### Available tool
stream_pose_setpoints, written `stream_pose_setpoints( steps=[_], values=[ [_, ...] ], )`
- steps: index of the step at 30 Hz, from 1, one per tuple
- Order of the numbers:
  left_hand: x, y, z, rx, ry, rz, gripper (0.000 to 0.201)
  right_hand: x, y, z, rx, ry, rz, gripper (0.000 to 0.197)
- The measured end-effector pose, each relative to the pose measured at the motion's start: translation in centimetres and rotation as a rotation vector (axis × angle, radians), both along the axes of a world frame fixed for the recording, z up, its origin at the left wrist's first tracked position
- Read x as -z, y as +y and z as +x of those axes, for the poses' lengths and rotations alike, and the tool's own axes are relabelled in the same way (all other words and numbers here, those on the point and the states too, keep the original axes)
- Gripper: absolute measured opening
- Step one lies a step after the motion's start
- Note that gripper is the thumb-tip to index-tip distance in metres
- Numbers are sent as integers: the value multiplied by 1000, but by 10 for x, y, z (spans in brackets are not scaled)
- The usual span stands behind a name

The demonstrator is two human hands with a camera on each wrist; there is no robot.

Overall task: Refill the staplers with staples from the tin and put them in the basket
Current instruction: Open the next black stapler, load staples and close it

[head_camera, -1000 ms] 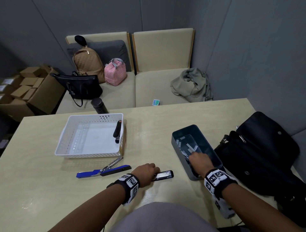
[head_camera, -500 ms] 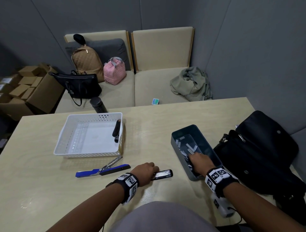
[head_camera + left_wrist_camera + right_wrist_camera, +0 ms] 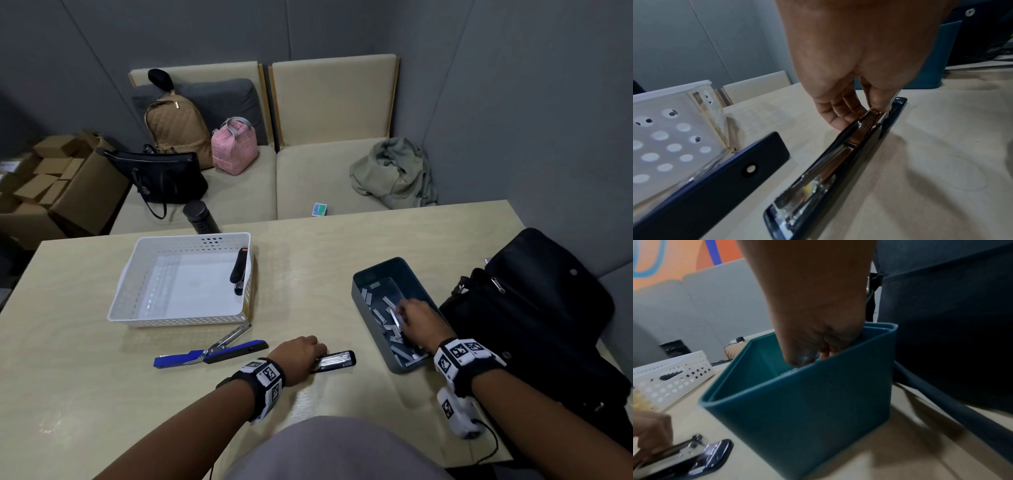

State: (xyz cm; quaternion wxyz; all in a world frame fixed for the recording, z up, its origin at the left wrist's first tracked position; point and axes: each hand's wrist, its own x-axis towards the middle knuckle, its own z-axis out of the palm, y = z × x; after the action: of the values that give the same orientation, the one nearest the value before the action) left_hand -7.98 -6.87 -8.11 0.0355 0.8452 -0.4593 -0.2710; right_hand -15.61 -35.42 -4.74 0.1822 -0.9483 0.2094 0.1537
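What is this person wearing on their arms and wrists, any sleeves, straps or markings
Both forearms are bare, with no sleeves in view. The left wrist carries a black band with white blocks printed with black square-pattern tags. The right wrist has a matching band, and a white tagged unit below it trails a thin black cable. No rings or gloves show.

Bare forearms; black wristbands (image 3: pixel 263 380) carrying white blocks with black square-pattern markers; thin black cable (image 3: pixel 491 445) trailing off right unit; grey garment (image 3: pixel 329 448) below
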Motion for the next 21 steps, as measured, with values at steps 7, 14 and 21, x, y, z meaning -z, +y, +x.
stream_pose_setpoints(
  steps=[7, 14, 21],
  values=[
    [1, 0, 0, -7, 9, -4, 30, 11, 11, -9, 4, 122, -109, 21],
    [1, 0, 0, -7, 13, -2, 32, 10, 11, 0, 13, 44, -106, 29],
    [0, 0, -1, -13, 3, 5, 32, 7, 21, 6, -60, 92, -260, 20]
  ],
)
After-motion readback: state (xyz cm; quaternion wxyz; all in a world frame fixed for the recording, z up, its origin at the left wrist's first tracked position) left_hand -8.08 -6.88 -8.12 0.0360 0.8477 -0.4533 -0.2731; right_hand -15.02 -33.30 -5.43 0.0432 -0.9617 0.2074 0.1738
